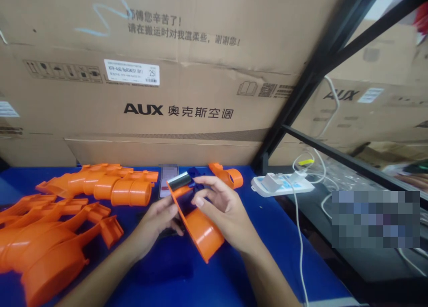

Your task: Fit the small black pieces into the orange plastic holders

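An orange plastic part (pixel 204 235) is held up tilted between both hands, over the blue tabletop. It has a wide round collar at the lower end and a flat arm rising to a black strip with a pale bristle-like edge (pixel 179 180). My left hand (pixel 159 220) grips the arm's left edge, fingers partly behind it. My right hand (pixel 224 206) is curled around the collar's upper right side, its index fingertip near the strip's right end. Dark blue small pieces (pixel 194 172) lie behind the fingers; their kind is unclear.
Several similar orange parts lie nested in rows (pixel 130 191) on the left, and another orange part (pixel 234 178) lies behind my right hand. A phone (pixel 164 192) rests at the back. A white power strip (pixel 279 185) with cables stands right, beside a black metal frame (pixel 301 84). Large cartons (pixel 187 75) wall off the back.
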{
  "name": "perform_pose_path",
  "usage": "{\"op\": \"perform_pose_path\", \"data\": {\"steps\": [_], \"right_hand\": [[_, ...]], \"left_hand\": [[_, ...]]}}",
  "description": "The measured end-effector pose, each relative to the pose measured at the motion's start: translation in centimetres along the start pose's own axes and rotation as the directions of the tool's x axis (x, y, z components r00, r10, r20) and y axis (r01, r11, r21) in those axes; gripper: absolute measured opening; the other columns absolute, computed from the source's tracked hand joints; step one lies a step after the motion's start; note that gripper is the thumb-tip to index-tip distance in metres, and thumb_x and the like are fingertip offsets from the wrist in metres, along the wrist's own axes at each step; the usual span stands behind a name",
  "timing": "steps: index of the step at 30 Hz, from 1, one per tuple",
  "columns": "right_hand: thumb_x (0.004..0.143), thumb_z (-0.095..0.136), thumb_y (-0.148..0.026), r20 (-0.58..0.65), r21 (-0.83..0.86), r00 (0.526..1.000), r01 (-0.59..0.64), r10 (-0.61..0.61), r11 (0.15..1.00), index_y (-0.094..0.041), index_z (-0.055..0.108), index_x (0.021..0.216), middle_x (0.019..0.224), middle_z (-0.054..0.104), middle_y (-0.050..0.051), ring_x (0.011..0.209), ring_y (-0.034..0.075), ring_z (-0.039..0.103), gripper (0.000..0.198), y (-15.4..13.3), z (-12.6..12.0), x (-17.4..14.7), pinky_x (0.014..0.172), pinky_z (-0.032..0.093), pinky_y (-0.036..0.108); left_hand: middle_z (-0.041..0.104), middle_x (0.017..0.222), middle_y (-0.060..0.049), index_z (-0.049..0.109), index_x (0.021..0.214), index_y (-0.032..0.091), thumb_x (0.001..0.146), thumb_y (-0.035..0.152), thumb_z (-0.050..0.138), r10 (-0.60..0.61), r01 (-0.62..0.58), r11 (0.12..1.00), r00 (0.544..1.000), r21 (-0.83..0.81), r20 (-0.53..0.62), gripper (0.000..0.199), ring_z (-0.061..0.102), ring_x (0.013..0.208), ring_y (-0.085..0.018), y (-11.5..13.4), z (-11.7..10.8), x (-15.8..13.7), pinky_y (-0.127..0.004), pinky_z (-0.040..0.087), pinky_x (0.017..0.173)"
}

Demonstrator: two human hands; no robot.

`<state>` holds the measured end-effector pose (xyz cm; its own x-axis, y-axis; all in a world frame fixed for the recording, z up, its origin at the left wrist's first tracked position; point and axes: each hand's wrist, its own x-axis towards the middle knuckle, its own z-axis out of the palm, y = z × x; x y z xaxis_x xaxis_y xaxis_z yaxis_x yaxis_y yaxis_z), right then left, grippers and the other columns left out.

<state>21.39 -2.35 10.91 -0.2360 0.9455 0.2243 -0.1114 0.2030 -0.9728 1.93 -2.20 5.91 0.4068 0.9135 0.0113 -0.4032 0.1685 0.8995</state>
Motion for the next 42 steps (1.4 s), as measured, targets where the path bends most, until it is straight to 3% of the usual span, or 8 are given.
{"op": "perform_pose_path", "data": {"steps": [5, 7, 10, 14, 18, 22, 28, 42], "right_hand": [[0.093, 0.069, -0.043, -0.088, 0.029, 0.993, 0.085, -0.082, 0.996, -0.024, 0.070, 0.112, 0.119, 0.068, 0.008, 0.094, 0.020, 0.068, 0.027, 0.7, 1.1, 0.0, 0.076, 0.061, 0.033], [0.092, 0.070, -0.043, -0.160, -0.057, 0.982, 0.093, -0.101, 0.994, -0.023, 0.071, 0.109, 0.115, 0.069, 0.007, 0.085, 0.017, 0.068, 0.026, 1.4, 1.2, 0.2, 0.075, 0.061, 0.033], [0.093, 0.069, -0.044, -0.135, -0.177, 0.989, 0.031, -0.056, 0.984, -0.022, 0.071, 0.112, 0.099, 0.071, 0.006, 0.079, 0.017, 0.067, 0.029, 2.4, 1.4, 0.5, 0.072, 0.059, 0.031], [0.092, 0.070, -0.044, -0.122, -0.237, 0.992, -0.001, -0.029, 0.972, -0.021, 0.070, 0.113, 0.087, 0.070, 0.004, 0.071, 0.016, 0.065, 0.031, 3.3, 1.9, 0.5, 0.062, 0.056, 0.027], [0.090, 0.071, -0.046, -0.130, -0.241, 0.991, -0.036, 0.004, 0.970, -0.020, 0.068, 0.107, 0.074, 0.064, 0.000, 0.059, 0.013, 0.059, 0.031, 3.5, 2.2, 0.6, 0.052, 0.050, 0.024], [0.089, 0.070, -0.044, -0.105, -0.245, 0.994, -0.049, 0.024, 0.968, -0.020, 0.065, 0.098, 0.068, 0.059, -0.003, 0.055, 0.012, 0.055, 0.026, 3.8, 2.4, 0.7, 0.050, 0.047, 0.024], [0.089, 0.065, -0.038, -0.069, -0.247, 0.997, -0.034, 0.017, 0.968, -0.020, 0.060, 0.083, 0.063, 0.051, -0.005, 0.055, 0.010, 0.049, 0.019, 4.0, 3.0, 0.6, 0.051, 0.043, 0.022], [0.085, 0.053, -0.022, -0.010, -0.328, 0.997, -0.076, 0.077, 0.942, -0.021, 0.050, 0.065, 0.058, 0.049, -0.005, 0.052, 0.011, 0.046, 0.020, 3.9, 3.4, 0.2, 0.050, 0.037, 0.021]], "left_hand": [[0.077, 0.112, -0.012, 0.075, 0.116, 0.019, 0.091, 0.048, 0.069, 0.000, -0.049, 0.975, 0.976, -0.218, -0.219, 0.039, 0.073, 0.101, -0.030, 0.4, 0.2, 0.2, -0.040, 0.059, 0.088], [0.079, 0.108, -0.011, 0.076, 0.112, 0.018, 0.090, 0.049, 0.069, -0.006, -0.064, 0.965, 0.965, -0.256, -0.261, 0.038, 0.074, 0.096, -0.030, 0.5, 0.3, 0.2, -0.039, 0.059, 0.084], [0.079, 0.106, -0.011, 0.076, 0.108, 0.017, 0.087, 0.048, 0.073, -0.003, -0.073, 0.962, 0.961, -0.263, -0.277, 0.037, 0.075, 0.093, -0.030, 0.2, 0.0, 0.2, -0.039, 0.060, 0.082], [0.077, 0.116, -0.010, 0.075, 0.112, 0.019, 0.084, 0.042, 0.077, 0.066, -0.123, 0.973, 0.959, -0.196, -0.274, 0.036, 0.072, 0.106, -0.032, -0.6, -0.8, 0.4, -0.040, 0.058, 0.088], [0.078, 0.112, -0.012, 0.075, 0.110, 0.016, 0.085, 0.048, 0.075, 0.077, -0.109, 0.987, 0.967, -0.121, -0.244, 0.040, 0.072, 0.101, -0.032, -0.8, -1.1, 0.4, -0.040, 0.058, 0.085], [0.078, 0.101, -0.008, 0.077, 0.099, 0.017, 0.083, 0.050, 0.078, 0.138, -0.138, 0.990, 0.938, 0.023, -0.319, 0.036, 0.071, 0.095, -0.027, -0.6, -1.0, 0.5, -0.035, 0.056, 0.087], [0.076, 0.101, -0.005, 0.075, 0.104, 0.020, 0.081, 0.049, 0.080, 0.259, -0.194, 0.960, 0.885, 0.200, -0.386, 0.038, 0.068, 0.097, -0.024, -0.3, -1.1, 0.8, -0.032, 0.052, 0.089], [0.077, 0.100, -0.008, 0.077, 0.103, 0.017, 0.081, 0.044, 0.081, 0.261, -0.192, 0.955, 0.905, 0.226, -0.335, 0.035, 0.070, 0.089, -0.024, 0.3, -1.2, 0.6, -0.032, 0.054, 0.080]]}}
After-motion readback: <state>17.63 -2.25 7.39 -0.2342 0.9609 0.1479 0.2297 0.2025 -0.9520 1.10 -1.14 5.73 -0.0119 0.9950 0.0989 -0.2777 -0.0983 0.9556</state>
